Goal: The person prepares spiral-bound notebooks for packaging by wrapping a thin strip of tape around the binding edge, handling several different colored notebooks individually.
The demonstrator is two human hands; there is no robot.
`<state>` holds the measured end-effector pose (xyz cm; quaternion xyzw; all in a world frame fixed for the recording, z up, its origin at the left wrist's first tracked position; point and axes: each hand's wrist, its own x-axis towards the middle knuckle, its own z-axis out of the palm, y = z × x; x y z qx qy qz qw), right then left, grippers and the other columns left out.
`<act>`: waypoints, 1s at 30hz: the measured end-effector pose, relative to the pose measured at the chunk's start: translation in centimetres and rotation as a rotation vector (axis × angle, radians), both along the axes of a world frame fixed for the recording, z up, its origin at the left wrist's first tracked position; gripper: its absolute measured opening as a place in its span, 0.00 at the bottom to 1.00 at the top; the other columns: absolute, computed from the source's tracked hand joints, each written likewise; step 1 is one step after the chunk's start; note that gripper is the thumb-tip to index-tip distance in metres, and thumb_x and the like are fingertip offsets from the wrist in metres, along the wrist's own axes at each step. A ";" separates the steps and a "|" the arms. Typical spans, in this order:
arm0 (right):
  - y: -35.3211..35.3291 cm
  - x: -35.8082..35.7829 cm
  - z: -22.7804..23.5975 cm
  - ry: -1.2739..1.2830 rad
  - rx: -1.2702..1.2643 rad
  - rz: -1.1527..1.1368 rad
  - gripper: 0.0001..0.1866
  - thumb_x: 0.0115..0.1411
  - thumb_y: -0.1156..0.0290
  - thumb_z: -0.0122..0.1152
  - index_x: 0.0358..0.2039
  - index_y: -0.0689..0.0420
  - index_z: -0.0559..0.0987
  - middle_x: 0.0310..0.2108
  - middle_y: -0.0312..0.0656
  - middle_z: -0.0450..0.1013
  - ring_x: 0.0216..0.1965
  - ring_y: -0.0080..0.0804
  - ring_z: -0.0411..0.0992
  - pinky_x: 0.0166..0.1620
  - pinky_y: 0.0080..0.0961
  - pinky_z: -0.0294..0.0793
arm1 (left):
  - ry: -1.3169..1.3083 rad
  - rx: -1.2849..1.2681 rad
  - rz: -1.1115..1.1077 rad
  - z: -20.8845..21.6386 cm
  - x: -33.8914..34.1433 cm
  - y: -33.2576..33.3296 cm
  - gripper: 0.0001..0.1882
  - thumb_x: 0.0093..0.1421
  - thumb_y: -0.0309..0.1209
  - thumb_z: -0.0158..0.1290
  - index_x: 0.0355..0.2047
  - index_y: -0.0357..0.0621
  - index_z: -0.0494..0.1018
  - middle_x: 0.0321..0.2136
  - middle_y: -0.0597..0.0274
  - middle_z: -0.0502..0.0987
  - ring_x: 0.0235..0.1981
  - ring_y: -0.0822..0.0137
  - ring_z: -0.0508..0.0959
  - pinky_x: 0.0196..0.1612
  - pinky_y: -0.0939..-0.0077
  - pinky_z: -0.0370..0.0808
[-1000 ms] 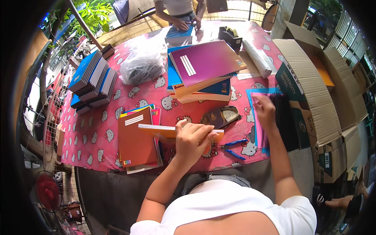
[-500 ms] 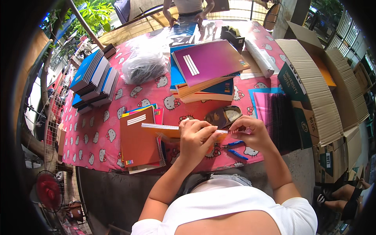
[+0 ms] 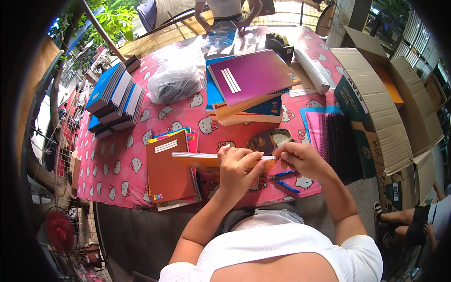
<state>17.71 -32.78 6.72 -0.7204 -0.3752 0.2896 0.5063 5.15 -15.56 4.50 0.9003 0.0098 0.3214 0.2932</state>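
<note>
My left hand [image 3: 237,167] is closed around an orange notebook [image 3: 202,160], which is held edge-up over the table, its white page edges showing. At the notebook's right end, my right hand [image 3: 300,159] has thumb and fingers pinched together; what they hold, if anything, is too small to make out. Just beyond my hands sits a dark oval container [image 3: 263,141] with something pale inside. Blue-handled pliers [image 3: 286,184] lie under my right hand. To the left, a brown-covered notebook [image 3: 170,167] tops a small pile.
A purple notebook [image 3: 253,75] tops a larger pile. Blue notebooks [image 3: 110,91] are stacked at left, beside a plastic bag [image 3: 176,80]. Black spiral coils [image 3: 336,141] lie near cardboard boxes [image 3: 376,113] at right. Another person [image 3: 225,14] handles clear plastic across the pink table [image 3: 112,160].
My right hand has shifted slightly and closed more tightly; a reddish coil seen between it and the notebook no longer shows. The left hand keeps its grip. The person opposite has moved their hands.
</note>
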 end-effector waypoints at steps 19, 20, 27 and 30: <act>2.1 -3.8 0.6 -0.846 0.103 -0.225 0.07 0.51 0.73 0.63 0.30 0.55 0.74 0.27 0.39 0.68 0.28 0.40 0.73 0.27 0.34 0.72 | 0.001 0.053 0.087 -0.6 -1.2 -0.3 0.09 0.50 0.35 0.60 0.33 0.53 0.80 0.29 0.72 0.79 0.35 0.69 0.76 0.55 0.54 0.55; 2.2 -3.9 0.4 -0.858 0.077 -0.202 0.07 0.51 0.73 0.63 0.30 0.55 0.75 0.27 0.39 0.69 0.29 0.40 0.73 0.28 0.33 0.73 | 0.003 0.050 0.089 -0.6 -1.2 -0.4 0.09 0.51 0.35 0.60 0.33 0.53 0.80 0.29 0.72 0.79 0.34 0.69 0.76 0.54 0.54 0.55; 2.6 4.6 0.0 -0.568 -0.214 0.344 0.15 0.52 0.69 0.65 0.39 0.61 0.77 0.39 0.44 0.74 0.39 0.44 0.75 0.40 0.35 0.75 | 0.010 0.047 0.087 -1.4 -2.9 -0.5 0.15 0.48 0.35 0.63 0.39 0.51 0.78 0.28 0.70 0.78 0.33 0.67 0.76 0.52 0.57 0.58; 3.5 9.7 -6.1 -0.756 -0.621 0.282 0.24 0.47 0.64 0.70 0.44 0.61 0.75 0.44 0.45 0.74 0.46 0.45 0.73 0.46 0.36 0.75 | -0.012 -0.031 0.086 -0.9 -2.4 -1.0 0.18 0.46 0.36 0.65 0.39 0.49 0.78 0.30 0.68 0.79 0.34 0.66 0.76 0.53 0.58 0.59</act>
